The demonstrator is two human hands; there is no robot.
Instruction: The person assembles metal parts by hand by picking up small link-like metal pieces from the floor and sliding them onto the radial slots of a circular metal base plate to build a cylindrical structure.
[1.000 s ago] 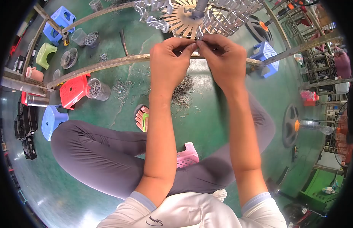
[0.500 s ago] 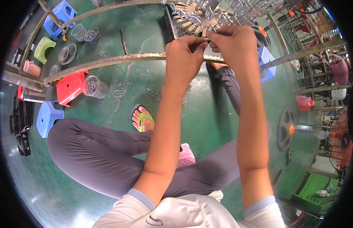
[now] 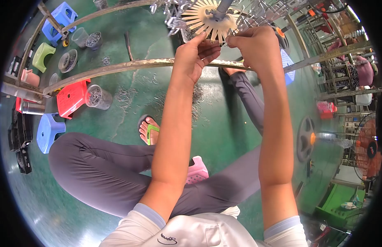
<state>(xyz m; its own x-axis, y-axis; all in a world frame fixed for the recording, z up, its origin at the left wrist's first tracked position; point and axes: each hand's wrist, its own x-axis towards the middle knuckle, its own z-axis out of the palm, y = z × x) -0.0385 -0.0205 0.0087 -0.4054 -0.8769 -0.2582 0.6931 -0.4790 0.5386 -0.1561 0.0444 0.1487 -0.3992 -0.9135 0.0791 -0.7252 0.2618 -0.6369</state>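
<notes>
My left hand [image 3: 197, 56] is raised beside a round disc of flat tan spokes [image 3: 194, 15], its palm partly turned up and its fingers apart. Nothing shows in it. On the disc's right side, my right hand [image 3: 256, 46] has thumb and forefinger pinched together at the spoke tips; whatever is between them is too small to make out. A metal shaft [image 3: 224, 5] rises from the disc's middle. Bent metal hooks [image 3: 174, 20] hang in clusters at the disc's left, and more show behind my right hand.
A rusty frame bar [image 3: 129, 64] crosses below my hands. Loose metal pieces [image 3: 126, 95] lie scattered on the green floor. To the left are a red stool [image 3: 72, 98], a blue stool [image 3: 49, 131] and a clear tub [image 3: 101, 99] of metal pieces. An orange fan [image 3: 368, 148] stands at right.
My left hand has come away from my right hand and its fingers have opened. The hooks near the disc have shifted left, baring more of its spokes. My right hand stays pinched at the disc.
</notes>
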